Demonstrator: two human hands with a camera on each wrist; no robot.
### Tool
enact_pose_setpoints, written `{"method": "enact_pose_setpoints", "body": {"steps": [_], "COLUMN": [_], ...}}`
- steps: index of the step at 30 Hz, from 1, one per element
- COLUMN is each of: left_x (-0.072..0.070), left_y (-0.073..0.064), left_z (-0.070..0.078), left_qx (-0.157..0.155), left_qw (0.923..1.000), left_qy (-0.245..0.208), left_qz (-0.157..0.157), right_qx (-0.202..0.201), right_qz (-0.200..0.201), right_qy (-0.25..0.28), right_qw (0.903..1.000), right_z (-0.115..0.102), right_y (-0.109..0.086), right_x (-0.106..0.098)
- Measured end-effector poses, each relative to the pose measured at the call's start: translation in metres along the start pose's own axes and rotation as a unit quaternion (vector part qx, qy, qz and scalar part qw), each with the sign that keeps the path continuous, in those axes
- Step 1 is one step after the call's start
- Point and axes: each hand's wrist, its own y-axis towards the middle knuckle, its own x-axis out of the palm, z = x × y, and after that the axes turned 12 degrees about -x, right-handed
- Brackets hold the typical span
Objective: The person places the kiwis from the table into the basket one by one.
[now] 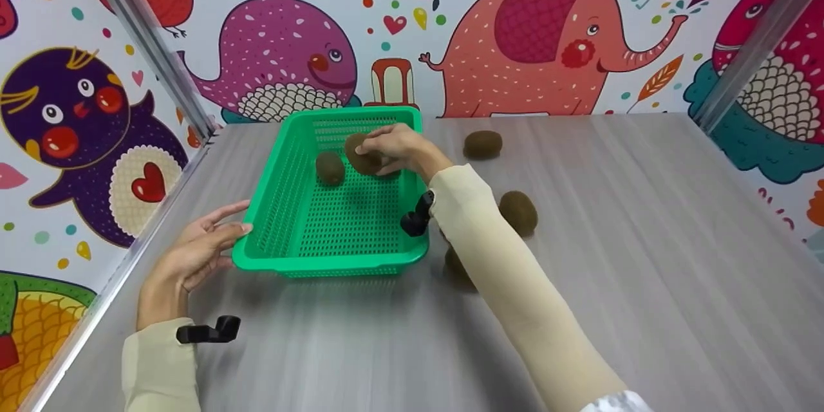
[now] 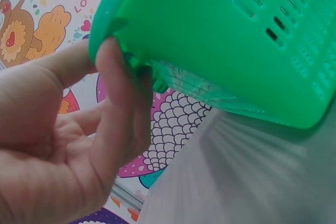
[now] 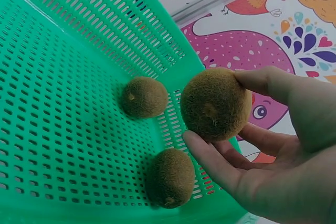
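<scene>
A green plastic basket (image 1: 331, 264) with slotted walls stands on the table. My left hand (image 1: 196, 251) pinches its rim at the near left corner, thumb and fingers on either side of the rim (image 2: 107, 19). Over the far part of the basket, my right hand (image 1: 402, 148) holds a brown fuzzy kiwi (image 3: 215, 103) between thumb and fingertips. Two more kiwis lie inside the basket: one kiwi (image 3: 144, 97) near the far wall, the other kiwi (image 3: 170, 178) beside it. In the head view that second one is mostly hidden behind the right hand.
Right of the basket, on the grey table (image 1: 631, 257), lie a kiwi (image 1: 483, 144) at the back, another kiwi (image 1: 518, 213) nearer, and a kiwi (image 1: 457, 270) partly hidden by the right forearm. Cartoon-printed walls (image 1: 399, 32) enclose the table at the back and sides.
</scene>
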Motion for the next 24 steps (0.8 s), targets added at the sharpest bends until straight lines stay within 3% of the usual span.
{"method": "enact_pose_setpoints", "body": {"steps": [14, 24], "left_x": [-0.001, 0.0], "left_y": [0.0, 0.0], "left_z": [0.001, 0.001], "left_qx": [-0.004, -0.009], "left_qw": [0.9998, 0.9999], "left_qy": [0.018, 0.01], "left_qz": [0.009, 0.01], "right_qx": [0.032, 0.038], "right_qz": [0.017, 0.021], "right_qy": [-0.015, 0.005], "right_qw": [0.9992, 0.999], "right_z": [0.006, 0.012], "right_y": [0.006, 0.01], "right_x": [0.003, 0.007]}}
